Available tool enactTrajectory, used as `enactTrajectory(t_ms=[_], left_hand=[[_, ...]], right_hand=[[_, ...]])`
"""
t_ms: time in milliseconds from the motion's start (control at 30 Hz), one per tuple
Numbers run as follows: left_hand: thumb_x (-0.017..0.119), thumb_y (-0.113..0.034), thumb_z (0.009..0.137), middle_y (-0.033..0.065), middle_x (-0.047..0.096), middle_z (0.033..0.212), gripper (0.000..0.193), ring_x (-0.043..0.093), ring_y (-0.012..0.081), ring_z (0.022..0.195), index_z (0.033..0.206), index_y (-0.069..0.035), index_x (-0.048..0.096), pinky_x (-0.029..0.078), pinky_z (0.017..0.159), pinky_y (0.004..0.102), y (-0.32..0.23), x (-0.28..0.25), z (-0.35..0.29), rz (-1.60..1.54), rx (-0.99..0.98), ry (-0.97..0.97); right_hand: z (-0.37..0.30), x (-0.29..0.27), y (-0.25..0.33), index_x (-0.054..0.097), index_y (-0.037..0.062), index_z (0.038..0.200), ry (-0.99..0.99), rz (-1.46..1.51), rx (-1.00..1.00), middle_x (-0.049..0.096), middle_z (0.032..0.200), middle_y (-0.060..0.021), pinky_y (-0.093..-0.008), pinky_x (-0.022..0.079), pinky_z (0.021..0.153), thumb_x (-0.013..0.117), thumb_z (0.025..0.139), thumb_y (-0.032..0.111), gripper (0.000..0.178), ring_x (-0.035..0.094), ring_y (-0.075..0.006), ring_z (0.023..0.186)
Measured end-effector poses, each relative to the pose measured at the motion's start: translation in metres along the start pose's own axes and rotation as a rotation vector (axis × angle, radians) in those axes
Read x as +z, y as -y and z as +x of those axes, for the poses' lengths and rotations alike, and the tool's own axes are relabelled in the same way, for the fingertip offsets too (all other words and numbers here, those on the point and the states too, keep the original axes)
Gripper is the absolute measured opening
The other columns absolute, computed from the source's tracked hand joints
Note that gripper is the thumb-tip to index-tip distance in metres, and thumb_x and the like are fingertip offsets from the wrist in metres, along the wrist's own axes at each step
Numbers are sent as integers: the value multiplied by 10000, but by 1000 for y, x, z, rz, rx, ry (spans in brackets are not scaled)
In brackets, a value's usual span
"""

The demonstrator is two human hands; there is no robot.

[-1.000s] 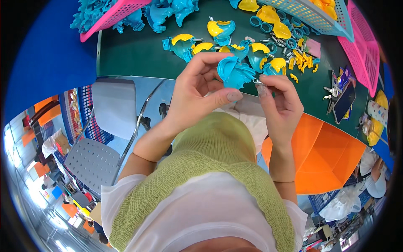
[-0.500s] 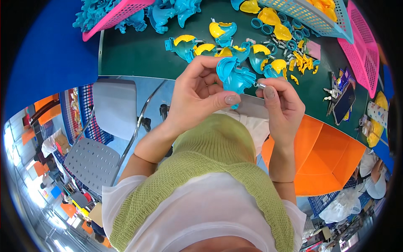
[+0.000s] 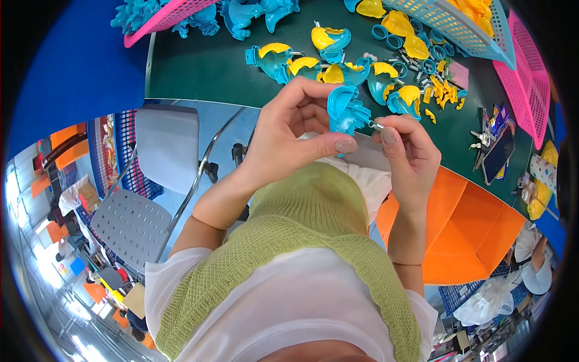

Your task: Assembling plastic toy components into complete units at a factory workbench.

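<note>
My left hand (image 3: 288, 134) is closed round a hollow blue plastic shell (image 3: 346, 112) with a ribbed, finger-like edge; its thumb presses the lower side. To the right of it, my right hand (image 3: 412, 148) pinches a small silver metal cylinder (image 3: 378, 126) between thumb and fingers. The cylinder's tip is right at the shell's right edge; whether it touches cannot be made out. Just beyond both hands lie several blue-and-yellow shell pieces (image 3: 330, 43), some with silver cylinders sticking out.
Loose blue rings (image 3: 394, 41), yellow pieces (image 3: 443, 90) and metal cylinders lie on the green table (image 3: 199, 69). Beyond them stand a light-blue basket (image 3: 458, 37) and pink baskets (image 3: 526, 78). A phone (image 3: 498, 151) and keys lie at the right. A grey chair (image 3: 136, 223) is at left, an orange bin (image 3: 458, 229) below the table.
The blue shell is turned slightly in my left hand, and the cylinder's tip stays near its edge. The whole picture has shifted a little.
</note>
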State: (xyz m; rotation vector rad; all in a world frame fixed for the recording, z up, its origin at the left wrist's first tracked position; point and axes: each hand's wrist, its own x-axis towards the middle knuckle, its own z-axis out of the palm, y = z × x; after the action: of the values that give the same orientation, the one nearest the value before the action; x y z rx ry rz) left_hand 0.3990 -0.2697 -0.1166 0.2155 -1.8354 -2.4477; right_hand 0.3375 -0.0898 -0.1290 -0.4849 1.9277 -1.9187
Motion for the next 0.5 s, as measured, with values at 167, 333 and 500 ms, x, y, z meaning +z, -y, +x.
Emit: enactTrajectory(t_ms=[167,333,500], left_hand=[[702,9,700,71,575,917,417,580,110,794,1030,8,447,517,664,247,4,-4,-2,-102,-89,36],[670,31,713,61,565,907,380,570,100,782,1017,-1,445,503,655,235,5,-4,-2,-117,-102,18],[604,32,757,33,522,910,369,531,82,713,1060,-34,405,453,611,212,12,3,1,-70,-70,-23]], right_hand=[[-3,4,-6,572,-21,938,22,96,23,538,806,-37,-195,407,644,560,844,48,117,512,-80,721],[-2,6,-4,567,-27,926,54,-38,26,535,813,-39,-198,407,654,570,833,34,111,510,-86,732],[0,13,-5,561,-32,908,40,-99,23,527,790,-31,-193,392,644,579,816,15,105,486,-78,711]])
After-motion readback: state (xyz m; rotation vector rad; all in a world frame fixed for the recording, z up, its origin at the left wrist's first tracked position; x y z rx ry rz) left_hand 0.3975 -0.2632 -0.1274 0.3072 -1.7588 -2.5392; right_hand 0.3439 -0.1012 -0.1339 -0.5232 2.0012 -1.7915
